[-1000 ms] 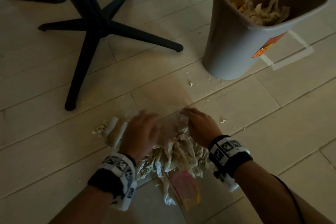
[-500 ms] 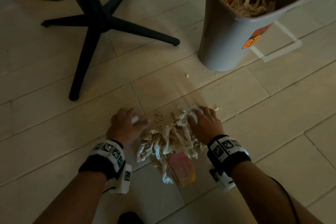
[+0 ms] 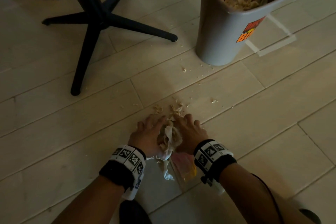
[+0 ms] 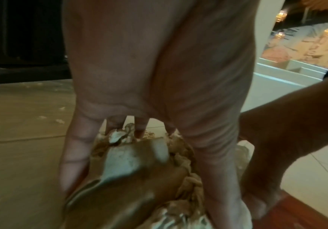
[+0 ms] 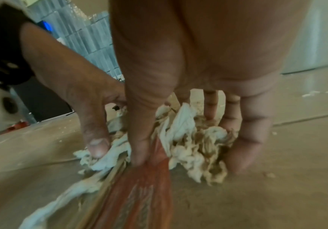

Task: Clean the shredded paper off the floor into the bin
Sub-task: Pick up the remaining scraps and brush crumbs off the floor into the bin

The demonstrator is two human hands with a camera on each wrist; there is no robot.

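A clump of shredded paper [image 3: 171, 138] lies on the pale floor, squeezed between my two hands. My left hand [image 3: 147, 132] presses its left side with fingers spread and tips on the floor. My right hand [image 3: 190, 131] presses the right side the same way. In the right wrist view its thumb rests on a red-orange sheet [image 5: 139, 193] under the paper [image 5: 194, 139]. In the left wrist view, thumb and fingers flank the pile [image 4: 135, 170]. The grey bin [image 3: 223, 38] stands at the far right, with paper [image 3: 245, 0] inside.
Loose scraps [image 3: 174, 108] lie just beyond my fingertips, and smaller crumbs trail toward the bin. A black chair base [image 3: 94, 22] spreads its legs at the far left. White tape [image 3: 272, 45] marks the floor beside the bin. A dark shoe [image 3: 134, 212] shows near the bottom edge.
Both hands have drawn closer together, raking the spread-out paper into a tight clump between them. A few scraps stayed behind beyond the fingertips.
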